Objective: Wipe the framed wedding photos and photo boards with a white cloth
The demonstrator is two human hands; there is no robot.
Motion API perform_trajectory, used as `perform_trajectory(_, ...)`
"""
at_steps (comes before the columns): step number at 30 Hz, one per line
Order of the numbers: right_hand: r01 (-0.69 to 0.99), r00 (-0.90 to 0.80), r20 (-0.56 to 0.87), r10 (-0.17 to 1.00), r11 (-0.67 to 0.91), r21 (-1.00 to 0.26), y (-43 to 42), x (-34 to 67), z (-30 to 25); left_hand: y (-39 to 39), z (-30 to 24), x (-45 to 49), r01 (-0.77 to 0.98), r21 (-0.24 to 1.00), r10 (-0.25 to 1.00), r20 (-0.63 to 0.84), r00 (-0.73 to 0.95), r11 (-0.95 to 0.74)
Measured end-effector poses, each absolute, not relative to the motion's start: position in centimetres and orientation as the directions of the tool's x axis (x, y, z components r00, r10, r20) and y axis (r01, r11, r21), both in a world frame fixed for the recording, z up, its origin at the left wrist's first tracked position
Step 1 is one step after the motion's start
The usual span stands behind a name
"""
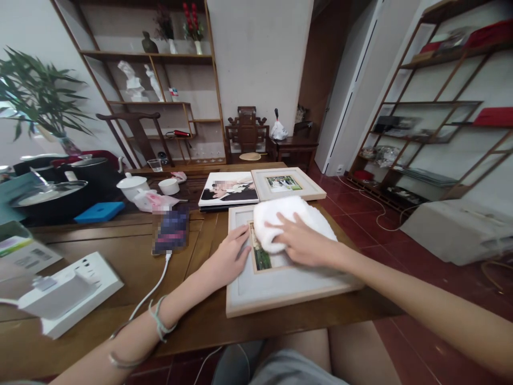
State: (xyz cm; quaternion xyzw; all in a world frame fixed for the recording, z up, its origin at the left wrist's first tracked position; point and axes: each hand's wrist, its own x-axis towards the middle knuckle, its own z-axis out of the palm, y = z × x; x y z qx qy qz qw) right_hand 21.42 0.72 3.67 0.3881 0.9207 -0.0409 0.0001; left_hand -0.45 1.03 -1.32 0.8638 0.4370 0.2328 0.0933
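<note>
The step in hand appears to be wiping the front of a picture frame (294, 286), which lies flat near the front edge of the desk (204, 331). The right hand (298, 240) has its fingers spread over a folded white cloth (315, 216), pressing it onto the frame and partly covering the small photo (262, 259); whether any finger grips the cloth, I cannot tell. The left hand (230, 256), loosely open, rests on the frame's left border, grasping nothing visible. A further stroke would call for light, even pressure and a steady left hand.
</note>
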Motion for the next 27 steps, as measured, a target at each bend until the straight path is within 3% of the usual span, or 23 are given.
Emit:
perform_trajectory(5, 0.63, -0.775, -0.135, 0.618, 0.735, -0.251, -6.6, 23.1, 6.0, 0.9, -1.2, -0.4, 0.722, 0.359, 0.806, 0.309, 0.506, -0.591)
perform_trajectory(10, 0.669, -0.738, -0.156, 0.656, 0.683, -0.294, -8.2, 23.9, 6.9, 0.9, -1.1, -0.4, 0.736, 0.357, 0.818, 0.281, 0.502, -0.575)
perform_trajectory(20, 0.741, -0.666, -0.012, 0.746, 0.659, -0.127, 1.7, 20.2, 3.5, 0.7, -0.7, -0.4, 0.705, 0.368, 0.795, 0.305, 0.524, -0.606)
perform_trajectory(24, 0.749, -0.661, -0.024, 0.75, 0.658, -0.083, 2.0, 18.8, 3.5, 0.6, -0.3, -0.2, 0.664, 0.381, 0.765, 0.351, 0.54, -0.643)
perform_trajectory(27, 0.721, -0.692, -0.081, 0.717, 0.682, -0.122, -0.6, 19.1, 4.1, 0.6, -0.4, -0.3, 0.656, 0.386, 0.76, 0.374, 0.531, -0.648)
